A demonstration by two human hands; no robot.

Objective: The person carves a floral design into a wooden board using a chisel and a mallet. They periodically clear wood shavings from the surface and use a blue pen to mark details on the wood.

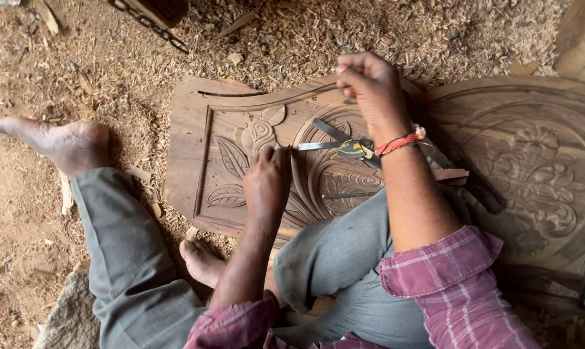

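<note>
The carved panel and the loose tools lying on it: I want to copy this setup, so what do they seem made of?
The carved panel looks like bare, unvarnished brown wood: matte, with grain showing and shavings all around. The loose tools look like steel blades, grey and slightly shiny; the handles are hard to tell.

No packages, signs or screens anywhere. Only a small oval label [352,149], yellow and dark, on a tool lying just below the right hand [370,90].

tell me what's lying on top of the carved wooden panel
Metal chisels lie on the carved panel; the left hand presses on it. The hand and knee hide carving beneath.
</note>
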